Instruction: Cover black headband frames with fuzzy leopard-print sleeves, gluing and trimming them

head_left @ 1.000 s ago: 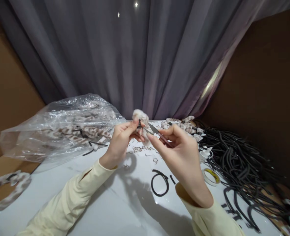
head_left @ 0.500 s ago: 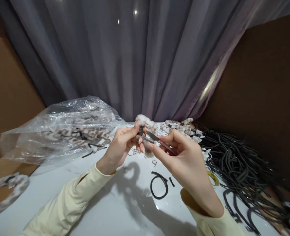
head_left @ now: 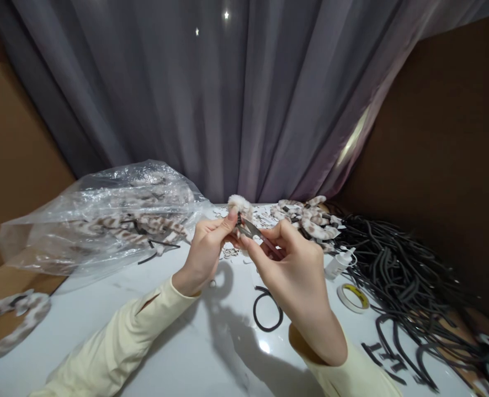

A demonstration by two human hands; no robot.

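The left hand (head_left: 205, 242) grips a pale furry piece (head_left: 240, 205) between thumb and fingers, close to a dark ribbed section. The right hand (head_left: 298, 264) is closed on a two-bladed tool (head_left: 255, 229), its blades directed at that section. Below the hands, the glossy white tabletop (head_left: 178, 331) bears a black cord loop (head_left: 255, 317). To the left is a clear plastic bag (head_left: 95, 184) of spotted furry strips; to the right are a white bottle (head_left: 338, 266), a tape roll (head_left: 341, 298) and a heap of black cords (head_left: 397, 270). A grey-purple curtain (head_left: 165, 99) spans the rear, flanked by brown panels. The furry piece is raised above the tabletop, at the left fingertips and ahead of the right hand. Fingers hide its lower part and most of the tool's handle; blade contact cannot be confirmed. Both sleeves are cut off by the lower frame edge.
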